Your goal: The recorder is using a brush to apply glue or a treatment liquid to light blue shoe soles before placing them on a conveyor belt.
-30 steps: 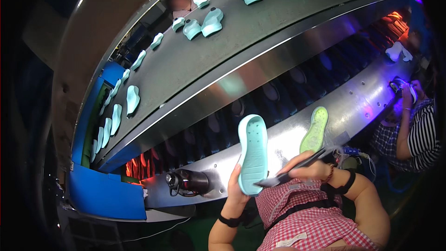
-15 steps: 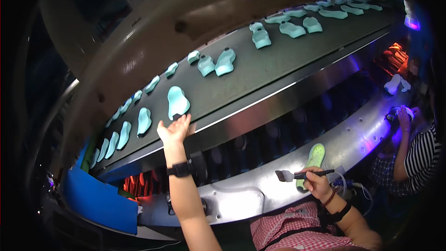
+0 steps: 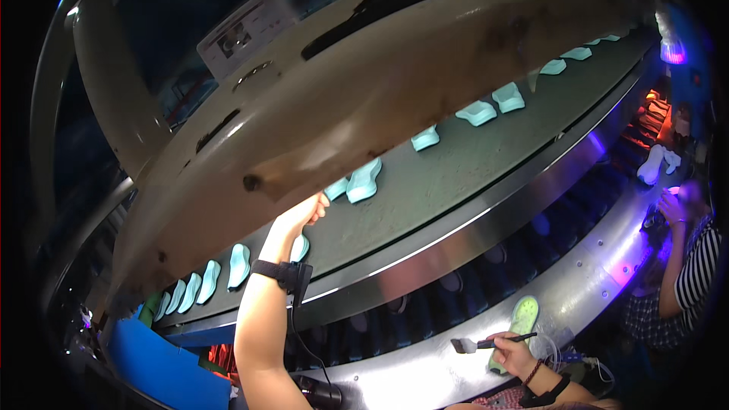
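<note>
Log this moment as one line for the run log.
left hand: reaching over upper conveyor belt, beside pale blue sole | right hand: holding brush over green sole

Dim overall, black at the fisheye rim. Straight edges bent strongly toward that rim. Glare streaking the steel rail (image 3: 425, 258); violet glow (image 3: 672, 52) far right, orange glow beneath it. Deep shadow under the hood (image 3: 342, 99).

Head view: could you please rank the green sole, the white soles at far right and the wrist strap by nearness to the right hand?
1. Green sole, just above the right hand.
2. Wrist strap, on the left forearm.
3. White soles, far right, upper.
</note>
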A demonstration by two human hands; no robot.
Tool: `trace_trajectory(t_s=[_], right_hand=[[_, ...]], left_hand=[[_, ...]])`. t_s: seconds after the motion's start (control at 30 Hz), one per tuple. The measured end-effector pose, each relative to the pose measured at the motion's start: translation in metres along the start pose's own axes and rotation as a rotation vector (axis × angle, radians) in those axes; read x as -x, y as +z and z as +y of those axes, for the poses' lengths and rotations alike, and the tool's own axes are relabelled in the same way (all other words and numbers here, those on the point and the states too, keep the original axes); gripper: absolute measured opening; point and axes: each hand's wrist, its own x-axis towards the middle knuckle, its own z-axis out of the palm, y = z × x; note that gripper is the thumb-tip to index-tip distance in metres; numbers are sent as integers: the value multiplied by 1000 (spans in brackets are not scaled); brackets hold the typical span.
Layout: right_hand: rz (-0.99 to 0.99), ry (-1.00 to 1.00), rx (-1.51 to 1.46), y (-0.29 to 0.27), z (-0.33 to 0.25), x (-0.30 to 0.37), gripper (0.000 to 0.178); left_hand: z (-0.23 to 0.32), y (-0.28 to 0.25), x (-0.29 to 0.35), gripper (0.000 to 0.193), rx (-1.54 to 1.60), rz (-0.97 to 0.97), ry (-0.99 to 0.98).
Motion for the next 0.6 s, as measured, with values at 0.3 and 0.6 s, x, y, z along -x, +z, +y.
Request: trace_trajectory(t_s=[0.3, 0.6], right_hand=[[66, 135, 15, -44, 16, -13, 23], [101, 313, 100, -86, 36, -23, 31]], left_hand=[[-63, 27, -128, 66, -632, 2, 137], [-73, 25, -107, 72, -777, -136, -258]])
